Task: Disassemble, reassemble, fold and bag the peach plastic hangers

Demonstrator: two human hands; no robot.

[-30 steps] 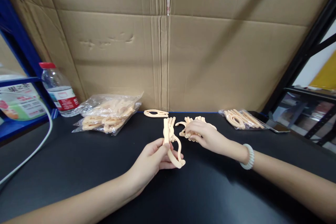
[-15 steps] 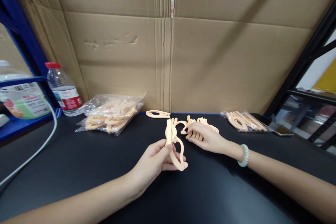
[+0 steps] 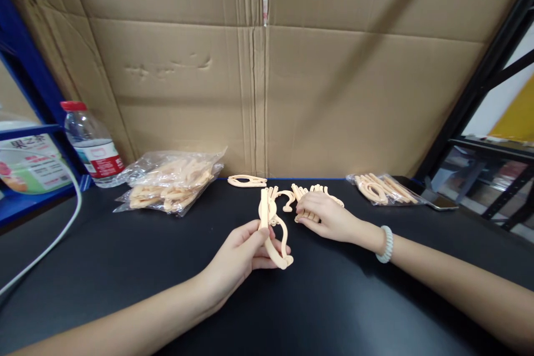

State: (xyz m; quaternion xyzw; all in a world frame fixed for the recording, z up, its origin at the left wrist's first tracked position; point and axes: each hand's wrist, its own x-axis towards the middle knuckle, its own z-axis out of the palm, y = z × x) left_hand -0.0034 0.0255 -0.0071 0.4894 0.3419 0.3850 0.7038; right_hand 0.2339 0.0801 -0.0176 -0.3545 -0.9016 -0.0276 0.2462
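My left hand is closed round a peach-coloured plastic folding hanger, thumb in front and fingers behind. The hanger is raised off the table, with a straight bar pointing up and a curved hook part at its right. To the right, my right hand rests at a row of loose peach hanger parts, palm down with fingers curled in. Its fingertips touch or cover some of these parts; what they grip is hidden. A loose hook-shaped piece lies between the hands.
A folded hanger lies by the cardboard wall. Clear bags of hanger parts stand left and right. At far left are a red-capped water bottle and a white cable; a phone-like flat object lies right.
The whole view has shifted slightly, so things sit a little further left. My left hand keeps the hanger in the same pose; my right hand stays at the loose parts with barely any movement.
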